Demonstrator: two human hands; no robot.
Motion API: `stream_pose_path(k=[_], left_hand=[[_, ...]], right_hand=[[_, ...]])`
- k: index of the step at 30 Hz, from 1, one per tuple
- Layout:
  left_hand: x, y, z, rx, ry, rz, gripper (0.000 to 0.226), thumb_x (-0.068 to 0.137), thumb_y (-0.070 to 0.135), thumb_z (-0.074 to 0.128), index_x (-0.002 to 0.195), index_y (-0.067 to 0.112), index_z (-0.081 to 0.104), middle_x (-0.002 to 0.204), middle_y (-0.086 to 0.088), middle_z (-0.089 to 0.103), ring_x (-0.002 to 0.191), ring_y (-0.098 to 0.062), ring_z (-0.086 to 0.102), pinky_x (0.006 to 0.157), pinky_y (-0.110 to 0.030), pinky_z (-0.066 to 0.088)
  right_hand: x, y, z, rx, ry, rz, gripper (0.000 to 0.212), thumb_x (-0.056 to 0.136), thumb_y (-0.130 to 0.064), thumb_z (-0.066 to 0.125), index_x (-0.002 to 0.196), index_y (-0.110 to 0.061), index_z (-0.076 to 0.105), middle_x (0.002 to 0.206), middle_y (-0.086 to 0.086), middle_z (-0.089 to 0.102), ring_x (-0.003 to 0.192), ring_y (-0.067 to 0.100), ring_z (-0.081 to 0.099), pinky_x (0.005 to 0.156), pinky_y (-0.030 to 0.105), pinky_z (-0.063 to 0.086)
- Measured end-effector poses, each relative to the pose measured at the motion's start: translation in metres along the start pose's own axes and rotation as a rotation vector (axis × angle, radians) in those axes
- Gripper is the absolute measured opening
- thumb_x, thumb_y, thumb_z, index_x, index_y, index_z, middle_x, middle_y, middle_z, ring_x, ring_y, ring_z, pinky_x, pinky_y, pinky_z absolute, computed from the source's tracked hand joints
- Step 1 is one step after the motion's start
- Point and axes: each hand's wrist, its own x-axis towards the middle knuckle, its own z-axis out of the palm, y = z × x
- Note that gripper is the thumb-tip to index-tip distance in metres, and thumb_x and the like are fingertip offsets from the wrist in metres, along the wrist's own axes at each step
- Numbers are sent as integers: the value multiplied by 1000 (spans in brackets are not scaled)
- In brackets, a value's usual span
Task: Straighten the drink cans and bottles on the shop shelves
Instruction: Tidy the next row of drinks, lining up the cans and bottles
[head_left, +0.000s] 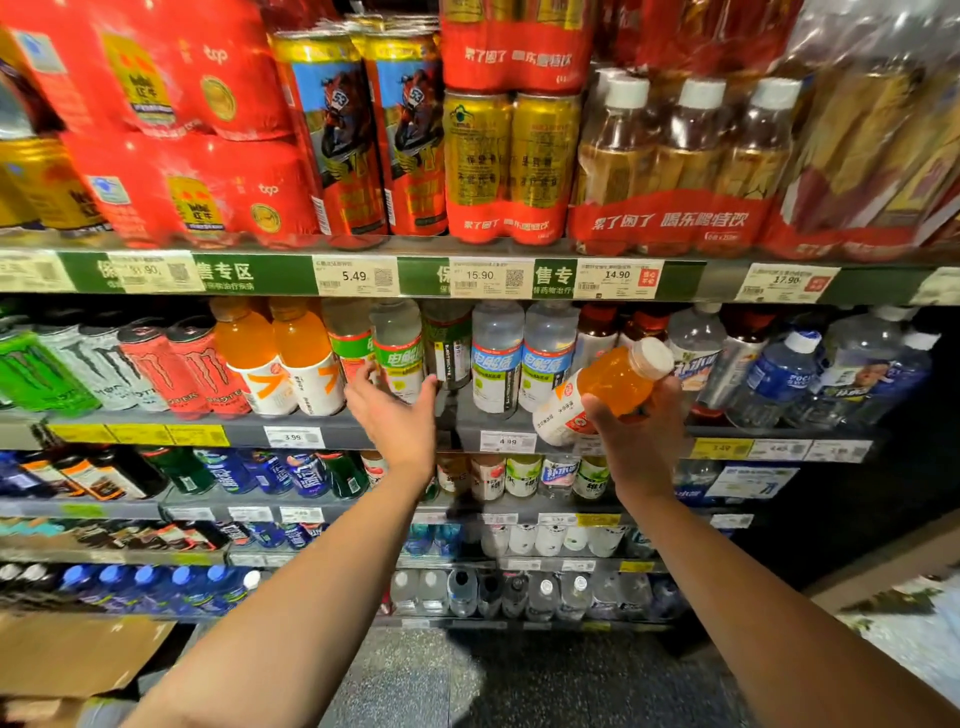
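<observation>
RIGHT HAND (641, 415): grips orange drink bottle (605, 392), tilted, cap up-right, off the second shelf (363, 431), likely for re-facing | LEFT HAND (397, 410): fingers spread wide, holding nothing, reaching at green-label bottle (397, 353) near shelf front edge | MATCHING ORANGE BOTTLES (275, 356): upright, left of the reach, probable destination row.

Gap on the second shelf (311, 431)
Bare slot between green bottle (399, 353) and blue bottle (496, 358); bottles crowd both sides.
</observation>
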Motion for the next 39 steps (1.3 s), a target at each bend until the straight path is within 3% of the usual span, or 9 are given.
stream_pose_path(k=[3, 7, 10, 13, 19, 23, 29, 31, 39], left_hand=[[17, -2, -1, 76, -97, -8, 82, 73, 30, 86, 135, 0, 42, 132, -16, 49, 127, -31, 44, 110, -41, 36], [31, -4, 2, 110, -79, -4, 76, 69, 34, 87, 128, 5, 49, 125, -11, 53, 120, -27, 50, 102, -38, 42], [36, -6, 5, 100, -78, -23, 69, 67, 35, 87, 121, 11, 52, 118, -5, 56, 110, -25, 56, 96, -41, 47], [37, -13, 1, 75, -120, -12, 67, 66, 39, 86, 121, 18, 52, 112, 1, 57, 101, -19, 57, 88, -34, 48], [32, -15, -6, 31, -316, 42, 71, 68, 43, 86, 128, 23, 53, 108, 16, 54, 91, 2, 49, 75, -2, 35], [24, -7, 0, -13, -412, 30, 75, 70, 38, 87, 133, 20, 52, 114, 18, 50, 99, 0, 50, 79, -1, 34], [12, -1, 11, -106, -445, -5, 73, 75, 26, 85, 138, 18, 50, 119, 18, 48, 96, 16, 48, 75, 10, 30], [13, -4, 10, -156, -461, -5, 77, 74, 23, 86, 141, 17, 46, 119, 20, 52, 99, 26, 48, 82, 7, 33], [24, -15, -12, -122, -56, -15, 69, 83, 38, 76, 137, 8, 44, 132, -8, 48, 127, -21, 45, 110, -41, 37]], right_hand=[[-3, -7, 9, 38, -5, 10, 68, 64, -58, 76, 110, -15, 48, 97, -10, 62, 92, 1, 64, 75, 25, 53], [-11, -17, 21, 38, 23, 17, 64, 66, -58, 75, 106, -18, 46, 91, -22, 57, 86, -19, 58, 65, -1, 42], [-15, -16, 26, 41, 25, 40, 75, 65, -60, 74, 113, -11, 44, 94, -19, 60, 86, -11, 61, 73, 13, 48], [-17, -15, 28, 42, 15, 25, 85, 67, -58, 75, 122, -2, 42, 96, -18, 59, 88, -1, 63, 75, 24, 52], [-19, -21, 27, 40, 9, -2, 77, 69, -59, 72, 112, 0, 48, 95, -25, 59, 87, -5, 62, 71, 14, 50], [-20, -20, 26, 53, 7, -17, 77, 68, -59, 74, 112, -1, 48, 99, -1, 64, 91, 8, 66, 74, 24, 54], [-24, -17, 24, 80, 4, 12, 71, 67, -60, 75, 110, -13, 43, 97, -12, 64, 88, 0, 65, 71, 15, 51], [-27, -15, 24, 71, 7, 0, 67, 68, -59, 75, 109, -18, 42, 95, -22, 62, 87, -4, 63, 69, 11, 49], [-35, -21, 36, 94, -6, -8, 49, 69, -56, 79, 104, -52, 44, 98, -23, 65, 91, 2, 66, 73, 22, 54]])
